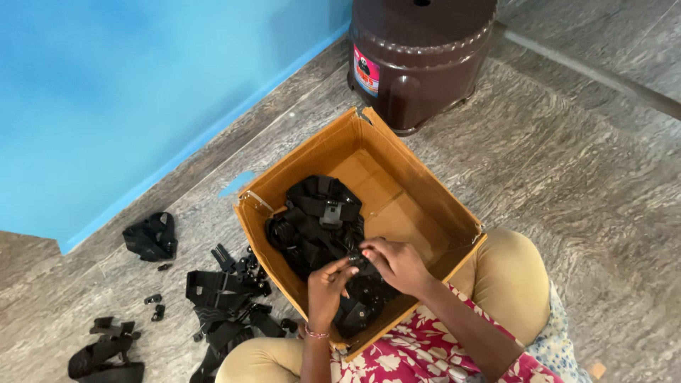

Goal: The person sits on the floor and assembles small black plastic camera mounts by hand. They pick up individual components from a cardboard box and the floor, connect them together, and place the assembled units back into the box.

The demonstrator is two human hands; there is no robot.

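Black strap fittings are what both hands are busy with: a small black buckle piece sits pinched between the fingertips of the left hand and the right hand, held just above the near corner of the cardboard box. Each grip is pressed together on that same little part, the left from below, the right from above, thumbs meeting over it. It is too small and dark to tell whether it is one piece or two being joined.

Directly under the grip, inside the box, lies a heap of black harness straps with a plastic mount on top; the buckle seems tied to that heap, though I cannot see the join. Judging by this, the step in hand looks like working a buckle on or off a strap. The next move would call for a steady pinch from one hand while the other pushes or pulls, since the part is tiny and could slip into the pile.

Left of the grip, outside the box on the grey floor, are more loose straps and clips, and further off a folded black bundle. Beyond the box stands a brown plastic stool near a blue wall.
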